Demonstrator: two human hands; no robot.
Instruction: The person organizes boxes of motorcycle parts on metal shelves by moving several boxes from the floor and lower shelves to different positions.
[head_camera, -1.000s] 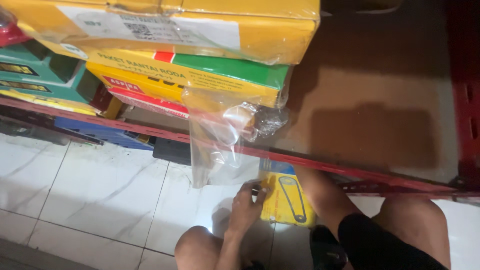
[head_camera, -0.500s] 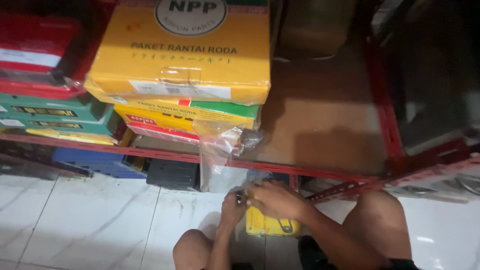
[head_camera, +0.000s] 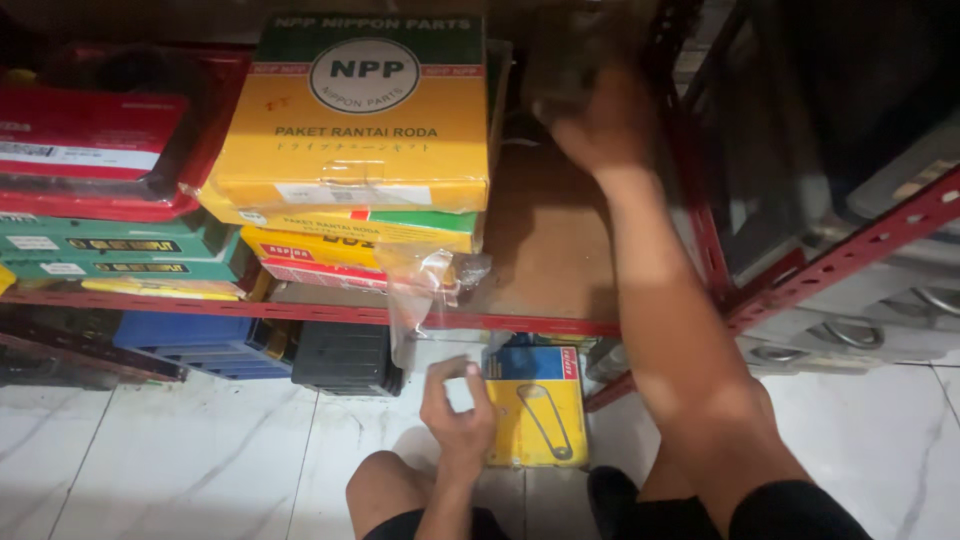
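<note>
My left hand (head_camera: 456, 408) hovers low over the white floor with its fingers curled, thumb and forefinger closed into a ring. It sits against the left edge of a flat yellow and blue package (head_camera: 540, 410) lying on the floor; nothing shows in the hand. My right hand (head_camera: 600, 122) is raised into the shelf bay above, blurred by motion, at a dark object (head_camera: 560, 60) at the back. Whether it grips that object is unclear. A clear plastic bag (head_camera: 412, 300) hangs over the shelf's front rail between the two hands.
A stack of yellow, green and red cartons (head_camera: 360, 150) fills the left of the brown shelf board (head_camera: 545, 250). The red metal rack frame (head_camera: 830, 265) runs right. Blue and black boxes (head_camera: 340, 355) stand under the shelf. My knees are at the bottom.
My right hand left the yellow package and rose up into the shelf bay. My left hand stayed low beside the package. The camera tilted up, showing more of the shelf.
</note>
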